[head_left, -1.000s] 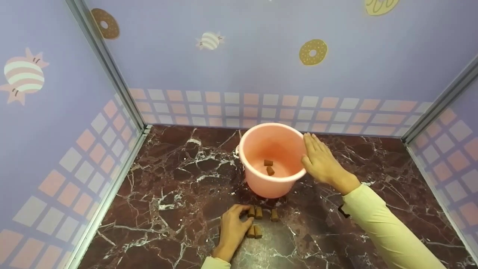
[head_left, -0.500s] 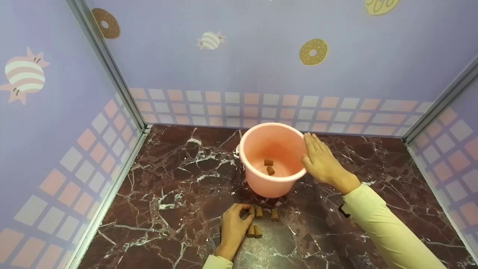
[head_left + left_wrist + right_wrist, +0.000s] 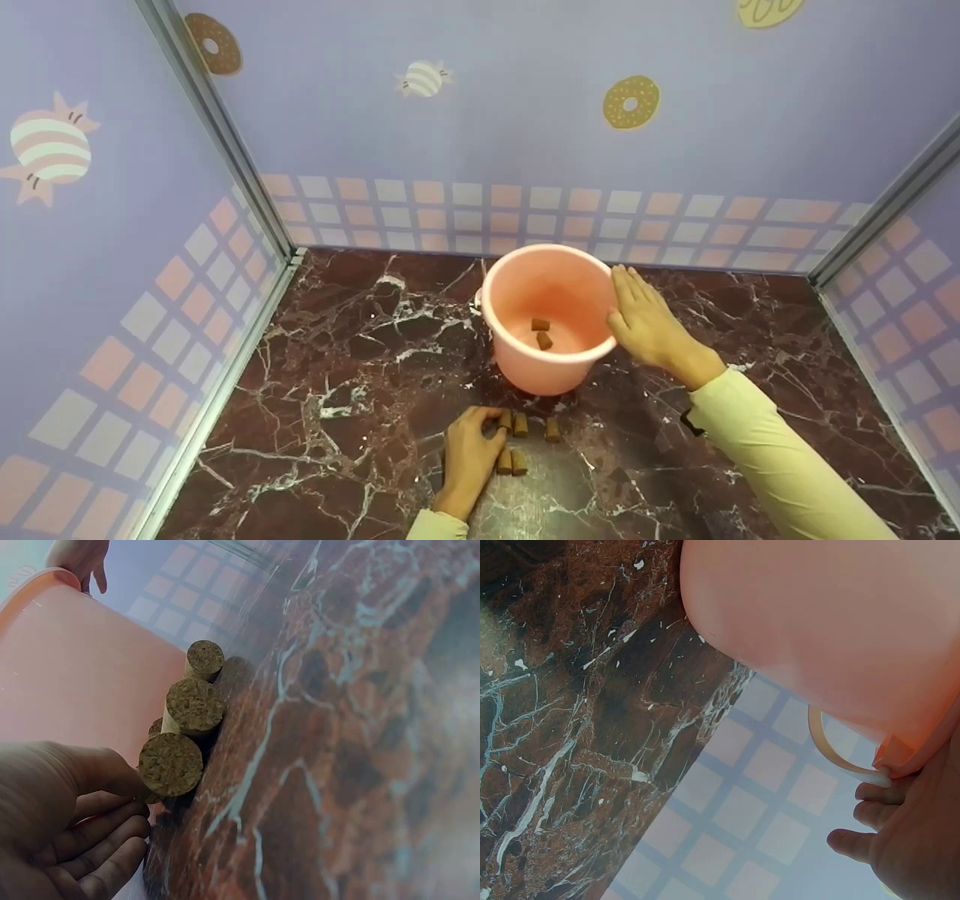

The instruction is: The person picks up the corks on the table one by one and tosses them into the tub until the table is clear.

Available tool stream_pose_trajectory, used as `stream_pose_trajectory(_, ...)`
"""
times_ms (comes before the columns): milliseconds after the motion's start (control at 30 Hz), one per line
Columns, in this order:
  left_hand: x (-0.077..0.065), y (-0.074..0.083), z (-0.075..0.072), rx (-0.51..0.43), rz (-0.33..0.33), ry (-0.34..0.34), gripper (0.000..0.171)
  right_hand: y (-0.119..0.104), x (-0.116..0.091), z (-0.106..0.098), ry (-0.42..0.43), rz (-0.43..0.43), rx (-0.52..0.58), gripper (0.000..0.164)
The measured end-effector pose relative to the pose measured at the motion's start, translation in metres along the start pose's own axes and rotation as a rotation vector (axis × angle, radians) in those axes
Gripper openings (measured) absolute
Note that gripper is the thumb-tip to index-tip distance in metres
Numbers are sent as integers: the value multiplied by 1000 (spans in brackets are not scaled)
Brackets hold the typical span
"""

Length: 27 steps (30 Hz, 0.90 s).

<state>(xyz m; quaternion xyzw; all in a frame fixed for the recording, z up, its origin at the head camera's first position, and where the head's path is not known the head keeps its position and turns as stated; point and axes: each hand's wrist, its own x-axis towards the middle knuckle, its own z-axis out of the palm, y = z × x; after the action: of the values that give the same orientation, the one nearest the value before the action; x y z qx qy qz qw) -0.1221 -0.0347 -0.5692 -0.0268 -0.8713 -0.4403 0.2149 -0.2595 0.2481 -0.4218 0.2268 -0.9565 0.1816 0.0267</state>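
A pink bucket (image 3: 536, 375) stands on the marbled surface with two brown cork stoppers (image 3: 540, 325) on its bottom. My left hand (image 3: 469, 457) is low beside a cluster of cork stoppers in front of it, thumb and index finger at the two ends of the leftmost back cork (image 3: 505, 421). In the left wrist view the thumb tip goes out of sight behind a nearer cork (image 3: 171, 765), and the other fingers are curled loosely. My right hand (image 3: 646, 322) lies with long straight fingers against the bucket's right rim.
Two corks (image 3: 519, 463) lie side by side at the front, and one cork (image 3: 552, 430) lies apart at the right. The bucket's handle (image 3: 829, 742) hangs by its rim. A tiled-pattern wall (image 3: 465, 195) closes off the back, with more panels at both sides.
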Motion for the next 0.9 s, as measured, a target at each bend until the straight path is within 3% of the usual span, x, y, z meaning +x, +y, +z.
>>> stream_pose_trajectory(367, 0, -1, 2, -8, -5, 34, 23, 1, 0, 1, 5, -4, 4, 68)
stream_pose_trajectory(600, 1, -1, 1, -9, -28, 10, 20, 1, 0, 1, -13, 5, 4, 69)
stream_pose_trajectory(900, 3, -2, 2, -3, 29, 43, 22, 1, 0, 1, 1, 4, 8, 69)
